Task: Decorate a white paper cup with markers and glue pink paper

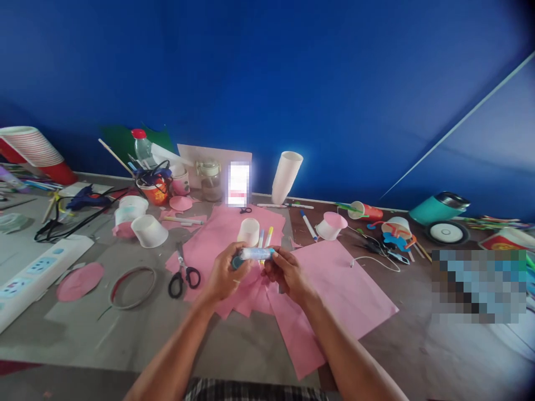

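Between both hands, level above the pink paper (234, 236), lies a whitish, see-through tube (256, 254) with a light-blue right end. My left hand (228, 273) is closed on the tube's left end. A dark teal round piece (237, 262) shows at the left fingers; whether it belongs to the tube I cannot tell. My right hand (288, 270) pinches the blue end, its other fingers curled. Just behind the hands stands a white paper cup (249, 231). Two markers, one blue-tipped (261, 238) and one yellow (270, 236), lie beside it, partly hidden by the tube.
Black-handled scissors (184, 278) and a tape ring (132, 288) lie to the left, near a power strip (39, 273). A leaning stack of white cups (287, 177) stands at the blue wall. Rightward are a pink-topped cup (331, 225) and a teal flask (438, 208).
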Demonstrator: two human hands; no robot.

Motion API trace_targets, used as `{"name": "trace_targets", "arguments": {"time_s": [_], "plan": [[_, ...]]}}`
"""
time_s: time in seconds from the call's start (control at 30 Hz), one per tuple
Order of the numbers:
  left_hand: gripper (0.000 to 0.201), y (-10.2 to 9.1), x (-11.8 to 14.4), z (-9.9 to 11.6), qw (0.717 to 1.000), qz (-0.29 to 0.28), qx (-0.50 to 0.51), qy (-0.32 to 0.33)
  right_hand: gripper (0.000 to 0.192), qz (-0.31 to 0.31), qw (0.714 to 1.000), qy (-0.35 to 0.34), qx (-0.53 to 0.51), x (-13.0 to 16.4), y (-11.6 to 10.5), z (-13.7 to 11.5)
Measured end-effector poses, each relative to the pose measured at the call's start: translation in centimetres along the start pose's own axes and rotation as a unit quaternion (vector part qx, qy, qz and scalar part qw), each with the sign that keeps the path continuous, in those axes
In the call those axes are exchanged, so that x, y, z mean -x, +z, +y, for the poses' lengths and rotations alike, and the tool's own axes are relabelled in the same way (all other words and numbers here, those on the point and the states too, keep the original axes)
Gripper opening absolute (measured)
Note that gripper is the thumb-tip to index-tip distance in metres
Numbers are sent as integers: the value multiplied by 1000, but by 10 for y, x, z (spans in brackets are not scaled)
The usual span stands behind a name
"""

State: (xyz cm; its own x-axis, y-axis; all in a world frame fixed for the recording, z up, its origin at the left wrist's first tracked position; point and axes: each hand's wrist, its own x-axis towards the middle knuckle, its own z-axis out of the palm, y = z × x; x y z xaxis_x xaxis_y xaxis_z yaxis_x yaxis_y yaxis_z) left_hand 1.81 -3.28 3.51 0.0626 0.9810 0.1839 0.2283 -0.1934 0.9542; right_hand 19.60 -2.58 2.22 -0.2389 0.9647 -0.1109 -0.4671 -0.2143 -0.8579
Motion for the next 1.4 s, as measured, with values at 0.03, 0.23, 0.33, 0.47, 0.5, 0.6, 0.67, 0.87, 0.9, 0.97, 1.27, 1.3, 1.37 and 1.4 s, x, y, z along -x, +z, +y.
{"name": "trace_targets", "arguments": {"time_s": [0.03,0.23,0.33,0.47,0.5,0.6,0.67,0.87,0.9,0.97,1.27,1.3,1.37,1.4], "plan": [[20,0,0,0,1000,-6,2,2,36,4,1000,13,14,0,-1,0],[20,1,2,0,1000,-24,15,12,55,43,989,92,105,-1,-7,3],[21,1,2,1,1000,-20,4,11,52,23,998,47,43,-1,-7,0],[20,1,1,1,1000,-10,2,5,44,-18,1000,21,-3,-3,-9,-3],[20,1,1,1,1000,-8,2,6,41,-18,999,31,3,-3,-10,-2],[20,2,2,1,1000,-14,2,12,46,-12,995,90,35,-4,-13,2],[20,2,2,0,1000,-23,5,12,54,-2,990,130,62,-4,-14,5],[23,1,1,-1,1000,-11,5,9,45,-1,998,54,-34,-3,-9,1],[23,1,1,-1,1000,-6,3,9,43,-13,998,43,-47,-3,-9,0],[22,1,1,-1,1000,-2,1,9,40,-28,998,44,-46,-4,-11,-2],[18,3,3,0,999,-17,33,6,56,30,985,164,49,-2,-13,7],[19,2,2,0,999,-12,37,3,56,19,987,157,29,-2,-12,6],[19,1,1,0,999,6,45,-8,53,-34,991,124,-26,0,-9,2],[19,1,0,0,999,16,49,-17,50,-68,991,102,-50,1,-8,0]]}}
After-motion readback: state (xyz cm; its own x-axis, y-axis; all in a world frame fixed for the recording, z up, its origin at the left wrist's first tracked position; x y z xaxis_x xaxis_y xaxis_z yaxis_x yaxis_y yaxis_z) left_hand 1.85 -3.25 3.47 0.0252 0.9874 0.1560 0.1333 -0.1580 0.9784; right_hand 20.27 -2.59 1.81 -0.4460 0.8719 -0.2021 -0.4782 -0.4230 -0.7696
